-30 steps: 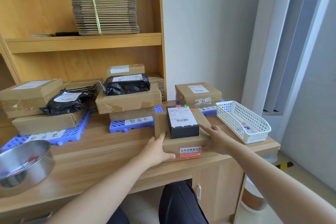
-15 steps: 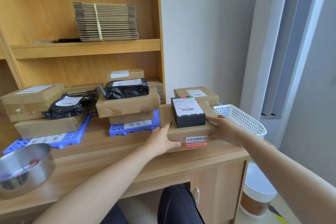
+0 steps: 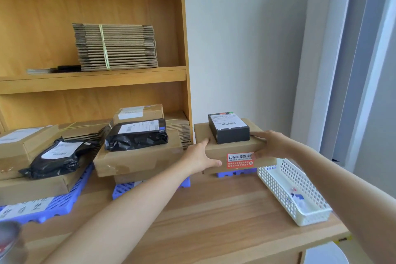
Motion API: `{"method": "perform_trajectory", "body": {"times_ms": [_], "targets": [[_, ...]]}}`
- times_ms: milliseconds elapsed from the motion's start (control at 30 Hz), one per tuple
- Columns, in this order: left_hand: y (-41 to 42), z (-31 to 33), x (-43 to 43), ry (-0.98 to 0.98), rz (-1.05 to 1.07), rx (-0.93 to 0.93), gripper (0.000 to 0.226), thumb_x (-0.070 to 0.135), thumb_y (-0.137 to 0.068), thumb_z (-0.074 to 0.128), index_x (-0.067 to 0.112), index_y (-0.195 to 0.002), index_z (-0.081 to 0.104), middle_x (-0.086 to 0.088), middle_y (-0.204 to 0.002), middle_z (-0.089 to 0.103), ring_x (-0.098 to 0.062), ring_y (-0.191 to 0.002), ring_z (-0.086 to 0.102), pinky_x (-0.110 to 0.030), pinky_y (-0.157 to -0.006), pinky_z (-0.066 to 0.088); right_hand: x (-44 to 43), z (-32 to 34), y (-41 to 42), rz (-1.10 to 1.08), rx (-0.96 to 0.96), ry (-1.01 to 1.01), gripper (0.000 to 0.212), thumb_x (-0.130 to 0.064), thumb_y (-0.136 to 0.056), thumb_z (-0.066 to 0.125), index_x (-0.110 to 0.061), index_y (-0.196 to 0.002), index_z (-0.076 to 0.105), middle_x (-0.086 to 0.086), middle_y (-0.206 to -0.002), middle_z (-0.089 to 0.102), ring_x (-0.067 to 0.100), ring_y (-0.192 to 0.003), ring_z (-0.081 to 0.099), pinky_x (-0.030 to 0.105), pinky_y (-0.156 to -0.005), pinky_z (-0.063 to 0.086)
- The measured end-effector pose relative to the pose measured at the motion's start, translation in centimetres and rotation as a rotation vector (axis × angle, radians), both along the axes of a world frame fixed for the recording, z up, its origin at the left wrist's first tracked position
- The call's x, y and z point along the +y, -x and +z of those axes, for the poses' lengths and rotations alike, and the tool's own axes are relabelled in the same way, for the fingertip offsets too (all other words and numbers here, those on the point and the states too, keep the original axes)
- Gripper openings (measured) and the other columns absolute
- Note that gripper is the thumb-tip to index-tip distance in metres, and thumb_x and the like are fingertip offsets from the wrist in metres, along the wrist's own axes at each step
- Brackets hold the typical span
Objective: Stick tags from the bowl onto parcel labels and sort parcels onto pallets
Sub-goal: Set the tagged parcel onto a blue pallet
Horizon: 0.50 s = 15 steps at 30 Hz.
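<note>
The flat brown cardboard parcel [image 3: 227,149] is at the back right of the light wooden desk [image 3: 214,210], over a blue plastic pallet [image 3: 235,172] whose edge shows just beneath it. Whether it rests there or hangs just above cannot be told. A small black box [image 3: 232,135] with a white barcode label lies on top of it, and a red sticker [image 3: 240,161] is on its near face.

The left hand [image 3: 201,157] grips its left end, thumb on top and fingers curled round the near edge. The right hand [image 3: 272,146] grips its right end, fingers on top touching the black box.

A white plastic mesh basket [image 3: 276,180] stands just to the right. To the left, a black plastic mailer bag [image 3: 137,137] lies on stacked brown cartons [image 3: 137,161]. A blurred steel bowl [image 3: 8,240] shows at the lower left corner.
</note>
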<state>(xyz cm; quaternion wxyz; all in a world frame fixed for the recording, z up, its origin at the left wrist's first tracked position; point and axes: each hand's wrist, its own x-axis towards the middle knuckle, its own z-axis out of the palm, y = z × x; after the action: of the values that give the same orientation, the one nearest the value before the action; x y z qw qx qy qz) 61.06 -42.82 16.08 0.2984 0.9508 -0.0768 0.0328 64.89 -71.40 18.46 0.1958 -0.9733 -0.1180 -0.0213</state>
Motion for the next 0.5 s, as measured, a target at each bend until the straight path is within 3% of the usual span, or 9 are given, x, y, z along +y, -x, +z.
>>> {"method": "perform_trajectory", "body": {"times_ms": [100, 367, 500], "targets": [[-4.3, 0.5, -1.1, 0.009, 0.006, 0.009, 0.11, 0.056, -0.073, 0.082, 0.027, -0.16, 0.02, -0.004, -0.152, 0.046, -0.023, -0.139, 0.044, -0.03, -0.106, 0.039, -0.9, 0.7, -4.2, -0.015, -0.001, -0.005, 0.087, -0.04, -0.074, 0.084, -0.046, -0.149, 0.04, 0.0, -0.132, 0.054, 0.02, -0.113, 0.052, 0.029, -0.093, 0.04], [-13.3, -0.2, -3.0, 0.033, 0.013, 0.044, 0.11, 0.054, -0.073, 0.083, 0.025, -0.16, 0.021, -0.005, -0.148, 0.05, -0.022, -0.133, 0.05, -0.026, -0.103, 0.042, -2.6, -0.6, -13.9, -0.037, 0.059, -0.017, 0.085, -0.04, -0.077, 0.082, -0.048, -0.149, 0.038, 0.0, -0.14, 0.046, 0.024, -0.124, 0.048, 0.035, -0.104, 0.041], [-16.4, -1.5, -3.8, 0.024, 0.037, 0.054, 0.112, 0.058, -0.071, 0.081, 0.028, -0.159, 0.02, -0.006, -0.146, 0.051, -0.023, -0.13, 0.052, -0.034, -0.107, 0.046, -3.3, -2.0, -17.7, -0.033, 0.072, -0.028, 0.087, -0.04, -0.074, 0.082, -0.053, -0.147, 0.036, 0.001, -0.147, 0.041, 0.025, -0.129, 0.046, 0.037, -0.107, 0.04]]}}
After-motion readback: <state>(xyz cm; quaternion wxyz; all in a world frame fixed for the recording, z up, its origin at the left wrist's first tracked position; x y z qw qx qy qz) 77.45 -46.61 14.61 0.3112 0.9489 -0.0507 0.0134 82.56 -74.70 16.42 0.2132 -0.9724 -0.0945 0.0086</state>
